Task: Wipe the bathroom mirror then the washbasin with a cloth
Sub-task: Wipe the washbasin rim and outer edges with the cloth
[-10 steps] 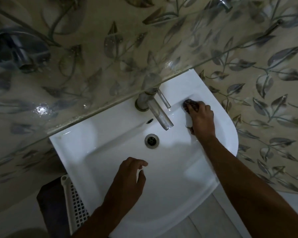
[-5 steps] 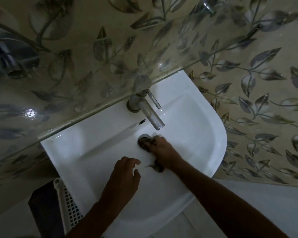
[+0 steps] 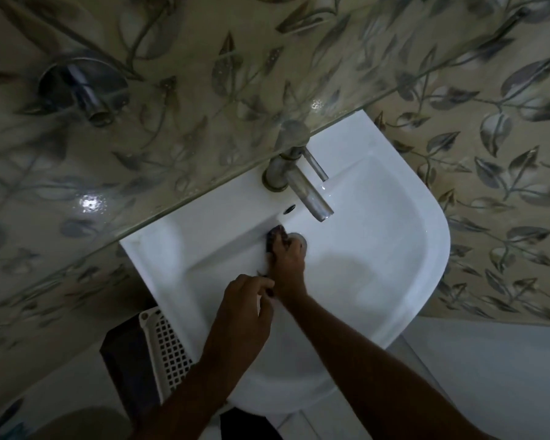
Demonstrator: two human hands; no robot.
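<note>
Dark cloth sits inside the white washbasin, low on the bowl's back slope, just left of the drain and touching its edge. Only its dark front end shows past my fingertips; a small scrap of it also pokes out near my wrist.

My right hand lies on top of the cloth, fingers bent down over it and pressing it against the porcelain. Right forearm crosses the front rim of the basin from the lower right.

My left hand is inside the basin too, nearer the front rim than the right hand and just beside the right wrist. Fingers loosely curled, thumb and fingertips close together. Cannot tell whether they pinch the cloth's trailing end or hold nothing; that spot is too dark.

Chrome tap stands on the basin's back ledge, spout reaching out over the bowl above the drain, lever angled to the right. Small overflow hole in the basin wall just under the spout.

Glass shelf runs along the basin's back edge, leaf-patterned wall tiles visible through and beside it. A round chrome wall fitting shows far left of the tap.

White perforated basket stands below the basin's left front edge.
</note>
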